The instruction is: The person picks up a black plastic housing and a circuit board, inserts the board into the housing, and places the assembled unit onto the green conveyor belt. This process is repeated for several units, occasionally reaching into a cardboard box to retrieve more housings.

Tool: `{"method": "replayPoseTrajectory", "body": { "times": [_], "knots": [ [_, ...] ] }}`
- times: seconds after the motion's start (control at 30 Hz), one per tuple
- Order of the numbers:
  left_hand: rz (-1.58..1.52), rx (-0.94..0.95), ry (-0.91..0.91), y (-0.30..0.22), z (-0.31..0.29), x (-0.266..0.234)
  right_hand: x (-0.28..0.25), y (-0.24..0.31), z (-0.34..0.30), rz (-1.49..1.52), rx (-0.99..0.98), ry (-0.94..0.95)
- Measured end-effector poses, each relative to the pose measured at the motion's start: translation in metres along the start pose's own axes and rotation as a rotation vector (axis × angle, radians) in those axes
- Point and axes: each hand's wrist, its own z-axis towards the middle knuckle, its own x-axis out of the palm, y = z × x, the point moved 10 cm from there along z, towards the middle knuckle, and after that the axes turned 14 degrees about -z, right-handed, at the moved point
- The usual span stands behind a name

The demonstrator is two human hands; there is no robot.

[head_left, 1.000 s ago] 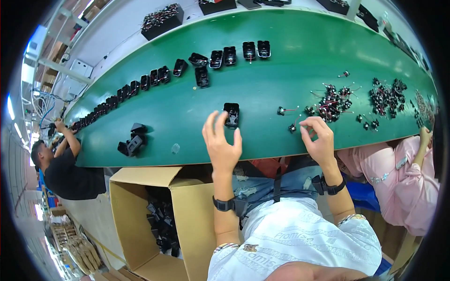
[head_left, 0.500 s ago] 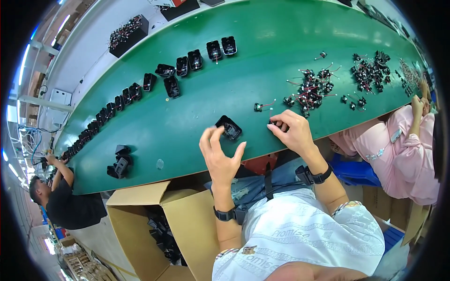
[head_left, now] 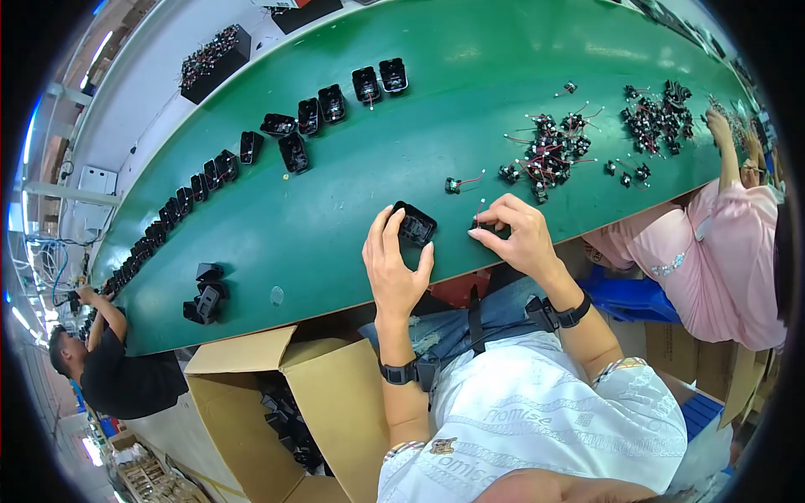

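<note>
A black open plastic housing (head_left: 417, 225) lies on the green table in front of me. My left hand (head_left: 394, 267) grips it from the left, fingertips at its far-left side and thumb at its near edge. To the right of it, my right hand (head_left: 521, 236) pinches a small wired part (head_left: 480, 211); a thin lead sticks up, while the fingers hide most of its body. One loose wired module (head_left: 454, 185) lies just beyond, between the housing and a tangled pile of similar modules (head_left: 549, 155).
Black housings (head_left: 309, 116) form a long curved row along the table's far-left side. Several black pieces (head_left: 206, 295) are grouped at the left. A cardboard box (head_left: 331, 394) of black parts stands below the table edge. Co-workers sit at left and right; another module pile (head_left: 654, 121) lies right.
My left hand has closed from a spread pose onto the housing. My right hand still pinches the small wired part, its lead now showing more upright. The right co-worker's arm reaches farther over the table.
</note>
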Motion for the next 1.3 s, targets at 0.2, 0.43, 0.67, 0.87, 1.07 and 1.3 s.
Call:
{"method": "replayPoseTrajectory", "body": {
  "times": [0.2, 0.43, 0.67, 0.87, 1.07, 1.3],
  "knots": [
    [-0.015, 0.023, 0.029, -0.003, -0.002, 0.005, 0.001, 0.0, 0.002, 0.012, -0.021, -0.054],
    [-0.007, 0.034, 0.021, -0.005, 0.0, 0.007, -0.001, 0.003, 0.0, -0.012, -0.063, -0.096],
    [-0.011, 0.045, 0.018, -0.006, 0.0, 0.008, -0.008, 0.008, 0.002, 0.156, -0.099, -0.175],
    [-0.301, 0.055, 0.065, -0.019, -0.004, 0.009, -0.016, 0.036, 0.007, 0.31, -0.174, -0.087],
    [-0.337, 0.057, 0.15, -0.043, -0.005, 0.006, -0.027, 0.085, -0.001, 0.137, -0.593, 0.022],
    [-0.379, 0.031, 0.246, -0.048, -0.008, 0.007, -0.028, 0.101, -0.002, 0.048, -0.706, 0.165]
  ]
}}
